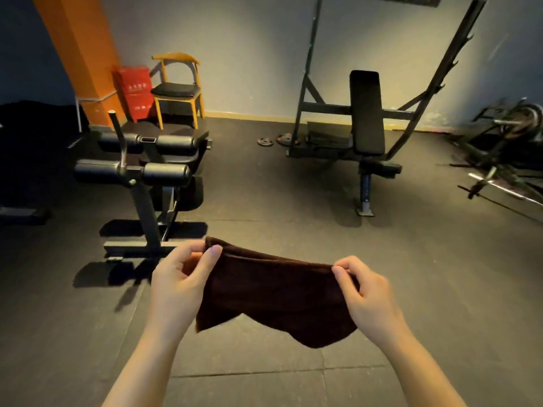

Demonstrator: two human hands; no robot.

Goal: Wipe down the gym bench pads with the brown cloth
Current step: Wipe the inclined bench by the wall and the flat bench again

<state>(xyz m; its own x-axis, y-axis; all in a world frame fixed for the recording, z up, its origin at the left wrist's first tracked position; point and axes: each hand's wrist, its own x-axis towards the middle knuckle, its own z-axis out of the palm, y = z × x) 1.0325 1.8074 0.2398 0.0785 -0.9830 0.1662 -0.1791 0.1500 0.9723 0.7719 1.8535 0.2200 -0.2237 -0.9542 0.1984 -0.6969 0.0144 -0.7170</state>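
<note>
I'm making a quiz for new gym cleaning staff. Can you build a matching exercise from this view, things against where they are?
Things:
1. brown cloth
2. wooden chair
3. incline bench
4. roller-pad bench

Places:
A. against the orange pillar
B. left, nearest the person
C. between both hands
D. right, inside the rack

Pairs: 1-C, 2-A, 3-D, 4-B

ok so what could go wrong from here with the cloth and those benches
1. The brown cloth is pinched only at its top corners by the left hand and right hand; its lower edge hangs loose and could slip or drag.
2. The roller-pad bench has a protruding metal post that might snag the cloth.
3. Weight plates lie on the floor near the incline bench, a likely trip hazard in this dim light.
</note>
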